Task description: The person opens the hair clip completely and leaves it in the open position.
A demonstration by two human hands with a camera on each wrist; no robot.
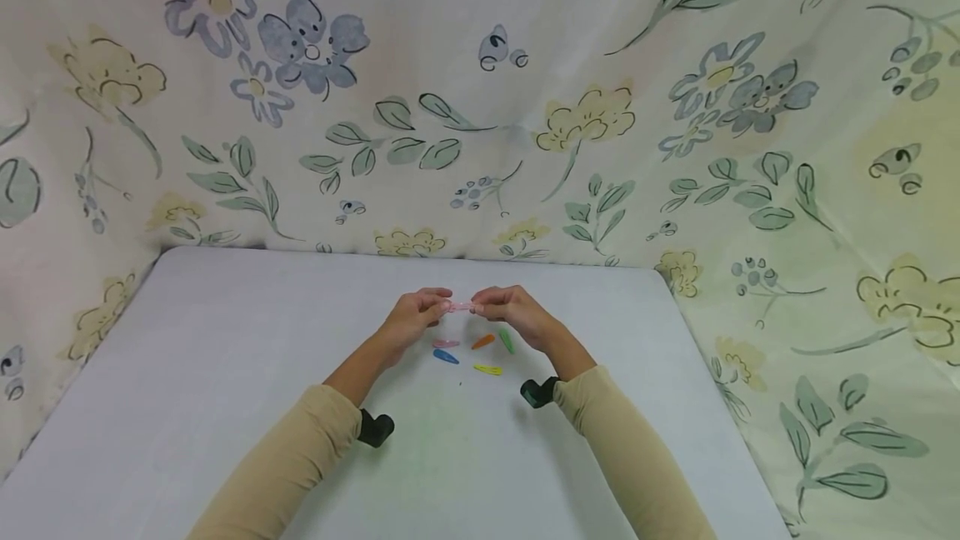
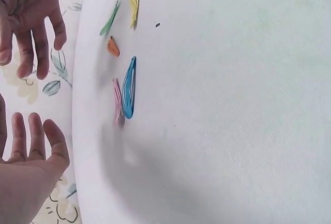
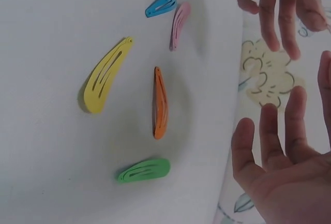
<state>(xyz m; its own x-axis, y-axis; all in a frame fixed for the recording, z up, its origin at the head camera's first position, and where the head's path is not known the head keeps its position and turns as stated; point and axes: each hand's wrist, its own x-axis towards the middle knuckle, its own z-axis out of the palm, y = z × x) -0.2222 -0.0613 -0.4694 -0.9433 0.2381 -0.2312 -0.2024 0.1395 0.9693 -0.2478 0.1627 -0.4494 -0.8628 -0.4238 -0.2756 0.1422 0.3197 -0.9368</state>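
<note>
Over the far part of the table, my left hand and right hand face each other. Between their fingertips is a thin pale-pink strip, pinched at its left end by the left hand and at its right end by the right; the fingers cover its ends, and I cannot tell its kind. Beneath the hands lie snap hair clips: a pink clip, a blue clip, an orange clip, a green clip and a yellow clip. Both wrist views leave the strip out of frame.
The white table ends at a far edge just beyond the hands. A flower-patterned cloth hangs behind it and along the sides. A tiny dark speck lies near the yellow clip. Black wrist mounts stick out from the sleeves.
</note>
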